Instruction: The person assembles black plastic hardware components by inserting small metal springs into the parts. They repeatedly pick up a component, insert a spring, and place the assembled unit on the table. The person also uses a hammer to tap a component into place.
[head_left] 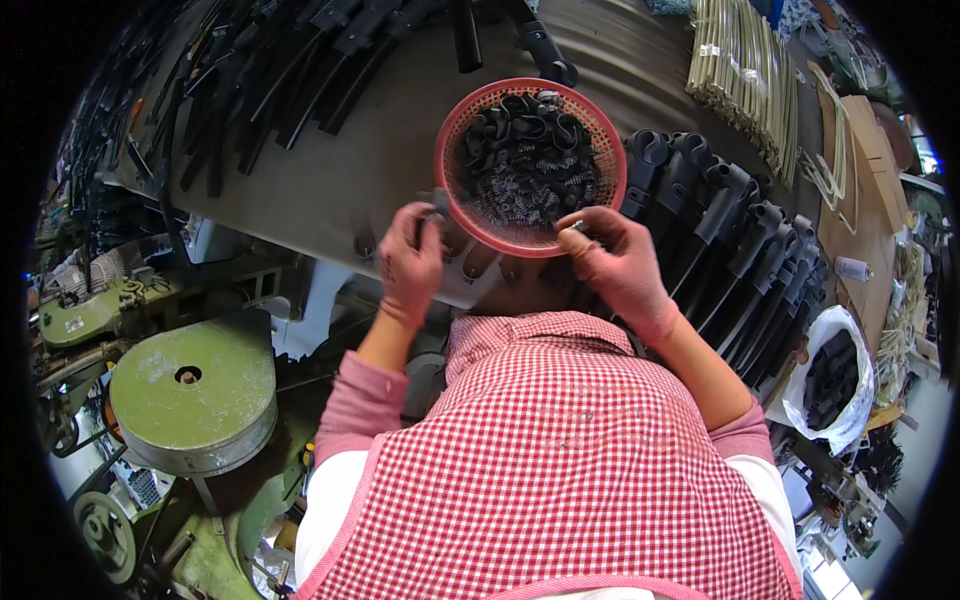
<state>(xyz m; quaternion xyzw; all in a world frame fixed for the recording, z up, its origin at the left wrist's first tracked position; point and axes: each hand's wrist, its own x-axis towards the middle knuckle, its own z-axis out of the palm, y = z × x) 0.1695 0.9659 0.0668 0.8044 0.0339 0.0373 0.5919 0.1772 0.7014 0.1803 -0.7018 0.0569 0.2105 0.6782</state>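
Observation:
A red plastic basket (pixel 446 205) stands on the worktable, filled with small metal springs (pixel 515 198) and curved black plastic pieces (pixel 530 125). My left hand (pixel 412 255) is at the basket's lower left rim, its fingers closed round a small black part (pixel 440 201) that is blurred. Over the lower right rim, my right hand (pixel 622 262) pinches a small, light metallic piece (pixel 577 227), which looks like a spring. The two hands are apart, one on each side of the basket's near edge.
Black tubes with jointed heads (pixel 735 185) lie in a row right of the basket. More black tubes (pixel 330 85) cover the far left. Bundled pale rods (pixel 745 75) lie far right. A white bag (pixel 850 325) holds black parts. A green machine (pixel 190 390) stands at my left.

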